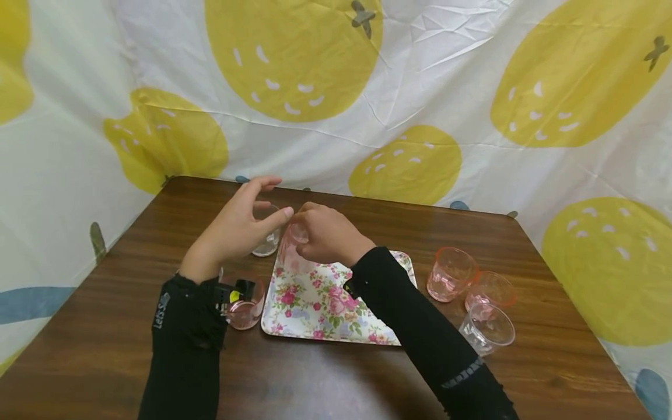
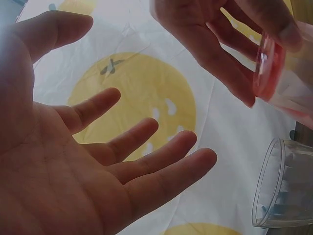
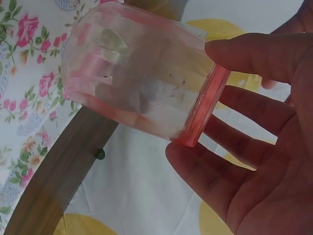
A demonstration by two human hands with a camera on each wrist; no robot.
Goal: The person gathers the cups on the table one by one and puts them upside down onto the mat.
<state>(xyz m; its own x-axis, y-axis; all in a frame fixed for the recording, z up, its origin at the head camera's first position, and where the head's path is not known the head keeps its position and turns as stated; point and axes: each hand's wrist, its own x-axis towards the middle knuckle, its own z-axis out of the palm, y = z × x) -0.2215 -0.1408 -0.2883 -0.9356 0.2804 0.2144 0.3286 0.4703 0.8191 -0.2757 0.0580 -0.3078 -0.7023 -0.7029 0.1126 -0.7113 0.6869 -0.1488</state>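
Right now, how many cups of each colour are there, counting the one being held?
Pink cups: 4, including the held cup
Clear cups: 2
Total: 6 cups

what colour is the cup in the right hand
The cup is see-through with a pink tint, showing best in the right wrist view.

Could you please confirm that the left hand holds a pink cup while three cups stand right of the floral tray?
No, the right hand holds the pink cup, as the right wrist view shows; three cups stand right of the floral tray.
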